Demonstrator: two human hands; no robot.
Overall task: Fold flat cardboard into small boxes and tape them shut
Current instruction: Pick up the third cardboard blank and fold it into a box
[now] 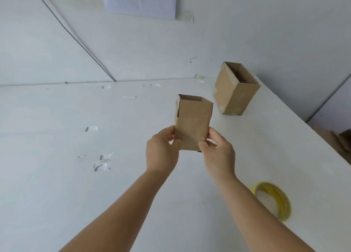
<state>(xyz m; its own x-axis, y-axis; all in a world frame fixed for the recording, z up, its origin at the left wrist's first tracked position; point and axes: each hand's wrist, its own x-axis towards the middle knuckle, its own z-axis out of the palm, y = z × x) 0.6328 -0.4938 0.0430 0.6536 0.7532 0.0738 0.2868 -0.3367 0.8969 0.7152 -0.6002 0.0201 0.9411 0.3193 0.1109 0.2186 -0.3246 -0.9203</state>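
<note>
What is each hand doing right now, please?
Left hand: holding the small cardboard box by its left edge.
Right hand: holding the same box by its right edge.

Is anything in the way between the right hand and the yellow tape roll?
Nothing visible. The tape roll lies on bare table beside the right forearm. But the right hand and left hand both grip the small box.

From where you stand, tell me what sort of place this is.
Probably a plain packing or craft workspace, not a kitchen. A broad white table carries torn tape scraps, a yellow-edged roll of tape and an open brown cardboard box. Both hands hold a smaller brown cardboard box before a bare white wall.
</note>
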